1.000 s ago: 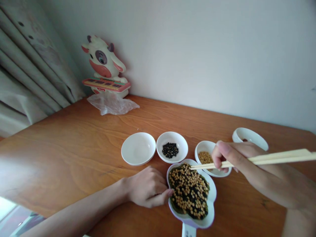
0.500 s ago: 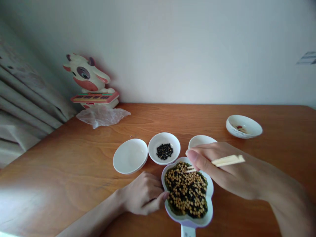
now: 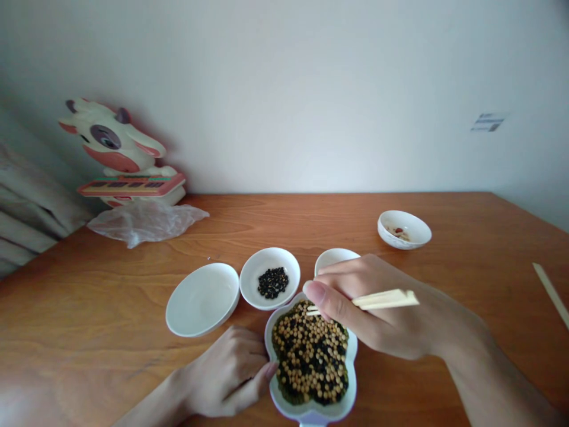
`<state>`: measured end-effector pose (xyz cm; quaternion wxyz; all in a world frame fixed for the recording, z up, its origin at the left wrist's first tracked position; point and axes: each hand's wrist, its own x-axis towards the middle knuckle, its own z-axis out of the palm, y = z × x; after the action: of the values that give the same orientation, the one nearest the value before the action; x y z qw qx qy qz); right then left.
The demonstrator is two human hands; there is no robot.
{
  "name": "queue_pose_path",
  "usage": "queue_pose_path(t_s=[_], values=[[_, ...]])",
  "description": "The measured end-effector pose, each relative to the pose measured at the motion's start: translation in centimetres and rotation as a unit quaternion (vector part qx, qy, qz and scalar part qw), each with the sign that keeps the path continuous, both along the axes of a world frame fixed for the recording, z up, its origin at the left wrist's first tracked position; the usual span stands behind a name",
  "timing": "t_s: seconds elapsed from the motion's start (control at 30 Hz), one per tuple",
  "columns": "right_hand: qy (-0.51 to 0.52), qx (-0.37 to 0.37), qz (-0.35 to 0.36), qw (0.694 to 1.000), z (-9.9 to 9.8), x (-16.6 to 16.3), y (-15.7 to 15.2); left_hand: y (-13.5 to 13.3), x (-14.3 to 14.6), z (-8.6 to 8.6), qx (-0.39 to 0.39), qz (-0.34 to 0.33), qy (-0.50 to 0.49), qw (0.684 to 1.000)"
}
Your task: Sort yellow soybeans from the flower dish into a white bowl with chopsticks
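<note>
My right hand [image 3: 382,308] is closed round a pair of pale wooden chopsticks [image 3: 377,300], whose tips reach over the far edge of a white flower-shaped dish [image 3: 351,391] heaped with mixed yellow, black and green beans [image 3: 311,359]. My left hand [image 3: 226,373] rests curled on the table against the dish's left rim, thumb touching it. Behind the dish stand three small white bowls: an empty one [image 3: 202,299], one with black beans [image 3: 269,286], and one [image 3: 331,260] mostly hidden by my right hand.
Another small white bowl [image 3: 404,229] with a few reddish bits stands at the back right. A cow-shaped toy with a keyboard [image 3: 118,157] and a crumpled clear plastic bag [image 3: 142,220] sit at the back left by the wall. A pale stick [image 3: 551,293] lies at the right edge.
The view has swung right and down. My right hand has moved from over the yellow-bean bowl to the flower dish, bringing the chopstick tips onto the bean heap. My left hand stays at the rim.
</note>
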<state>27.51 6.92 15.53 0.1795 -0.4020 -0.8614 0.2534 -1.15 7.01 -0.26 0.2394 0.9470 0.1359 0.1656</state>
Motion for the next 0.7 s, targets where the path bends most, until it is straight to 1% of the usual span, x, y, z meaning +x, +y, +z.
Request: queue_pose_path(t_s=[0.23, 0.4, 0.7], values=[[-0.028, 0.012, 0.004, 1.0, -0.31, -0.31, -0.01, 0.2, 0.0, 0.0, 0.0, -0.007, -0.007, 1.0], [-0.036, 0.02, -0.019, 0.999, -0.21, -0.13, 0.07, 0.19, 0.01, -0.01, -0.001, -0.012, -0.012, 1.0], [0.0, 0.032, -0.001, 0.999, -0.09, 0.14, -0.01, 0.18, -0.02, -0.13, -0.003, -0.005, -0.013, 1.0]])
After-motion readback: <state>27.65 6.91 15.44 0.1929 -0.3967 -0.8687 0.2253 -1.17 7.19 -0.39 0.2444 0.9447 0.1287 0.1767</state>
